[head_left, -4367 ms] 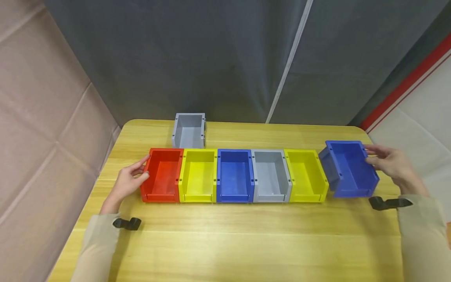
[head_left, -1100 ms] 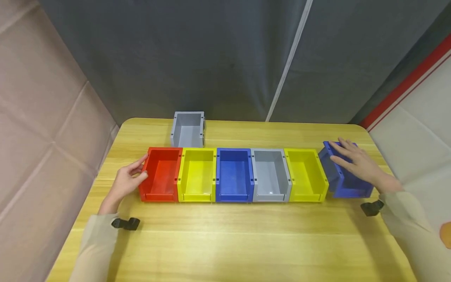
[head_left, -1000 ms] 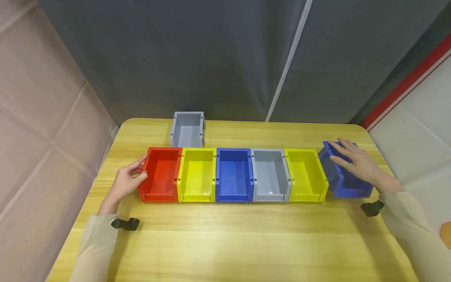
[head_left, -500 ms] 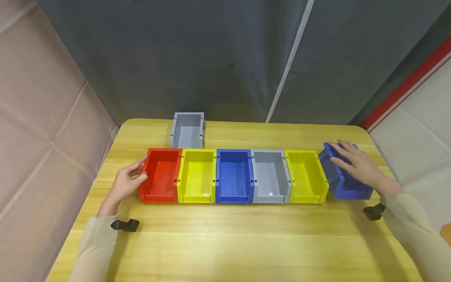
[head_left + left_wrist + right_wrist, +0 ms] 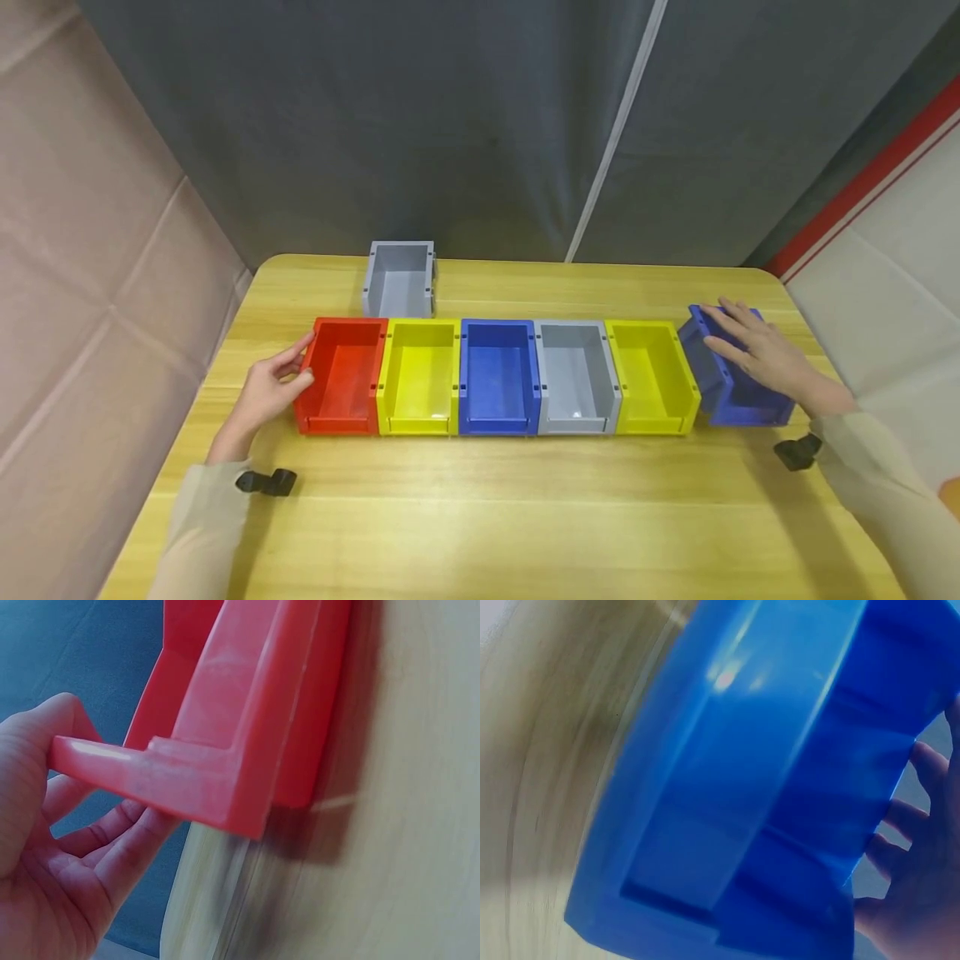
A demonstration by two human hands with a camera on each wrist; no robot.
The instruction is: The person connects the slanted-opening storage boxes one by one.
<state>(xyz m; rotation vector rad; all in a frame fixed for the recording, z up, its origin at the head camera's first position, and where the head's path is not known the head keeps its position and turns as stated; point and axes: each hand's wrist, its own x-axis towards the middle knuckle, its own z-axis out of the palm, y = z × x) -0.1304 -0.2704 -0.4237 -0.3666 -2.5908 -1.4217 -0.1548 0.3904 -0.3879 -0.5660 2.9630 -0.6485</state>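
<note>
My left hand [image 5: 266, 387] pinches the left wall of a red storage bin [image 5: 341, 375], thumb inside and fingers outside; the left wrist view shows this wall between them. Joined to the red bin in a row are a yellow bin [image 5: 420, 375], a blue bin [image 5: 497, 375], a grey bin [image 5: 574, 371] and a second yellow bin [image 5: 651, 375]. At the right end a second blue bin [image 5: 697, 362] sits at a slight angle beside the row. Across its top lies my right hand [image 5: 772, 362], fingers extended, with fingertips at the rim in the right wrist view.
Another grey bin [image 5: 399, 279] stands behind the row, near the back edge of the wooden table [image 5: 480, 525]. A dark curtain [image 5: 375, 125] hangs behind the table. Pale panels flank both sides, and an orange object [image 5: 951, 498] shows at the right edge.
Since the oldest frame, my right hand has gone from the right wall of the end blue bin to across its top. The left hand keeps its place. Little differs over the last second.
</note>
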